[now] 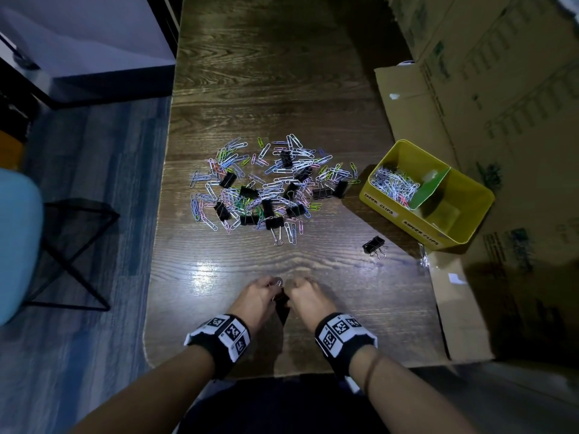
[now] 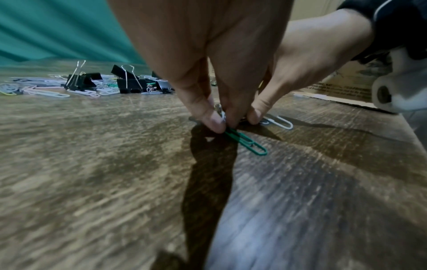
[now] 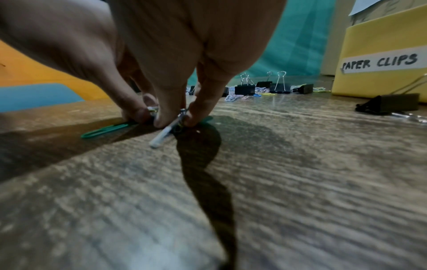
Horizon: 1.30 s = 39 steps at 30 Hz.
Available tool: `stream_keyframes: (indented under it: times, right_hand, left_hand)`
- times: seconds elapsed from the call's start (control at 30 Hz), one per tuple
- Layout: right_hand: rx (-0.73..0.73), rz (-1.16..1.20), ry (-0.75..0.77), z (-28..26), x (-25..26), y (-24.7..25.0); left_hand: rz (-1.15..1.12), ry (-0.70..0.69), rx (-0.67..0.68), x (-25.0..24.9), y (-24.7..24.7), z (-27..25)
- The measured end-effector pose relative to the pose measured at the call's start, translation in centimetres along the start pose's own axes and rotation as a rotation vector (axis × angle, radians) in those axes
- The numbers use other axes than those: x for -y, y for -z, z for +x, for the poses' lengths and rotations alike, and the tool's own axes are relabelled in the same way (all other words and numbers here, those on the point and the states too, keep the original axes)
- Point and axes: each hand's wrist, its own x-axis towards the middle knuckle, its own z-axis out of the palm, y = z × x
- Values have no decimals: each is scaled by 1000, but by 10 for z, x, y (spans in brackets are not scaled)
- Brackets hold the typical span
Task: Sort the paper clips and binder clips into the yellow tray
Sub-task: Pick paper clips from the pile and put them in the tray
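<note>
Both hands meet low over the table's near edge. My left hand (image 1: 266, 291) (image 2: 225, 126) pinches a green paper clip (image 2: 247, 142) (image 3: 104, 131) against the wood. My right hand (image 1: 299, 291) (image 3: 175, 122) pinches a white paper clip (image 3: 159, 140) (image 2: 279, 122). Silver wire shows between the fingertips; what it belongs to is hidden. Farther back lies a mixed pile (image 1: 266, 189) of coloured paper clips and black binder clips. The yellow tray (image 1: 376, 198) (image 3: 381, 45) stands at the right, with several paper clips in its PAPER CLIPS side behind a green divider.
One black binder clip (image 1: 374, 245) (image 3: 390, 106) lies alone in front of the tray. Cardboard boxes (image 1: 501, 89) and a flat cardboard flap (image 1: 460, 308) line the table's right side. A blue chair (image 1: 15, 245) and a black wire stool (image 1: 72, 252) stand off the left edge.
</note>
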Motion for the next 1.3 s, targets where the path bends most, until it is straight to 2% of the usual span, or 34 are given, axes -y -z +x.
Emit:
stream_keyframes:
  times: [0.17, 0.27, 0.37, 0.5, 0.57, 0.67, 0.8, 0.87, 0.93, 1.03, 1.17, 1.3]
  right_hand:
    - [-1, 124, -19, 1, -6, -6]
    - [13, 189, -39, 4, -11, -3]
    - [-44, 243, -38, 4, -18, 0]
    - [-102, 483, -109, 6, -32, -1]
    - [-133, 596, -129, 7, -39, 2]
    - [-204, 802, -139, 6, -48, 9]
    - [-356, 1114, -187, -7, -57, 37]
    - [-484, 1281, -188, -19, -63, 60]
    - [-607, 1401, -184, -29, -72, 84]
    - [-795, 1437, -166, -41, -89, 122]
    - [-996, 1436, -169, -44, -117, 161]
    - [-1084, 1318, -254, -31, -152, 188]
  left_hand:
    - [21, -28, -33, 4, 0, 4]
    - [88, -45, 13, 9, 0, 10]
    - [130, -66, 38, 15, 2, 16]
    - [110, -113, 1, 16, 10, 26]
    - [72, -84, -19, 13, 19, 33]
    - [-118, 57, -55, 10, 33, 44]
    - [-603, 249, -6, -7, 58, 65]
    - [-764, 228, 1, -28, 76, 80]
    - [-846, 151, 0, -55, 94, 100]
    - [-920, 60, -46, -97, 111, 139]
    - [-825, 5, -45, -148, 110, 199]
    - [-416, -27, -51, -177, 93, 238]
